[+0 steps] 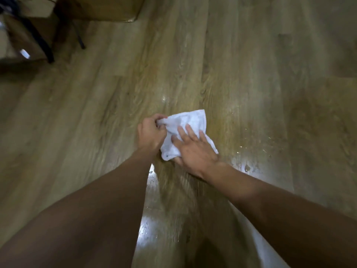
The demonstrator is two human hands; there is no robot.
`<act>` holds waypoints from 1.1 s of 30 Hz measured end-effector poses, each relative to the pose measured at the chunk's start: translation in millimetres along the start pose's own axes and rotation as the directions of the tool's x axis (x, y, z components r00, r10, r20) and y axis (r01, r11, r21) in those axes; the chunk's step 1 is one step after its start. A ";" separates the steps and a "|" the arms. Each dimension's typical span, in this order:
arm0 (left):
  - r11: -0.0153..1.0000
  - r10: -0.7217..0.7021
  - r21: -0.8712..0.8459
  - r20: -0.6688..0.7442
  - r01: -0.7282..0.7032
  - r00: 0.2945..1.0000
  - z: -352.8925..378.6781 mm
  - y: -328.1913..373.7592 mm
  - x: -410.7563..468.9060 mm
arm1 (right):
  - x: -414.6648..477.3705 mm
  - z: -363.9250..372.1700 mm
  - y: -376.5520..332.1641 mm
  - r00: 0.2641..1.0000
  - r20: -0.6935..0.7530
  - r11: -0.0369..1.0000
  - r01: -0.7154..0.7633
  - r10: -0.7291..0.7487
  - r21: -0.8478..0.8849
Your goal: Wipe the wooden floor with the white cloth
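A crumpled white cloth (pixel 190 120) lies on the wooden floor (pixel 96 113) in the middle of the view. My left hand (pixel 150 132) pinches the cloth's left edge with curled fingers. My right hand (pixel 193 149) lies on the cloth's near part with its fingers straight and spread, pressing it against the floor. The lower part of the cloth is hidden under that hand.
Wet, shiny patches and drops (pixel 249 163) spread over the floor to the right of the cloth and toward me. At the top left stand black chair legs (pixel 48 53) and cardboard boxes (pixel 108 10).
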State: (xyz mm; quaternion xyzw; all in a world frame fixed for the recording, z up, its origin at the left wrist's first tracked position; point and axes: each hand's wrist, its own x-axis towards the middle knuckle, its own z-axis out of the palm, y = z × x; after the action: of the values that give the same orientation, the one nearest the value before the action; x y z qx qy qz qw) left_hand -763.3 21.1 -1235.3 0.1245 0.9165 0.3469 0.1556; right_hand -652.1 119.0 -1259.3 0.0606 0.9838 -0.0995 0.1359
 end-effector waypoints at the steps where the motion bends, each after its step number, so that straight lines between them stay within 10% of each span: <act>1: 0.996 0.019 0.091 0.006 -0.019 1.000 -5.3 -7.9 4.1 | 2.7 4.7 -7.3 1.000 -0.006 0.999 0.020 -0.020 -0.031; 9: 0.955 0.088 0.285 0.007 -0.086 0.996 -33.6 -55.6 6.1 | 7.2 28.8 -33.5 0.976 -0.097 0.981 0.194 -0.192 0.010; 15: 0.954 0.049 0.297 -0.062 -0.029 0.997 -28.2 -46.1 8.1 | 53.6 14.3 -28.5 0.996 -0.081 0.999 0.047 -0.046 0.021; 21: 0.930 0.054 0.366 -0.056 -0.030 0.997 -32.5 -44.9 23.4 | -12.5 32.1 -43.3 0.933 -0.103 0.935 0.331 -0.344 -0.125; 26: 0.926 0.069 0.376 -0.109 -0.023 0.992 -20.5 -45.0 16.6 | 55.5 -2.3 -24.0 0.982 -0.171 0.997 0.078 -0.082 -0.027; 33: 0.857 0.160 0.502 -0.041 -0.118 0.986 -15.6 -57.6 12.4 | 8.3 32.4 -45.0 0.926 -0.216 0.950 0.312 -0.308 -0.018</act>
State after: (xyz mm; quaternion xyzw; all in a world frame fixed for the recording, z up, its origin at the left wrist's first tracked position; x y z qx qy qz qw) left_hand -787.5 -26.0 -1265.5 0.2121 0.9690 0.1139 0.0552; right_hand -658.4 69.1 -1284.1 -0.0840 0.9890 -0.1210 0.0101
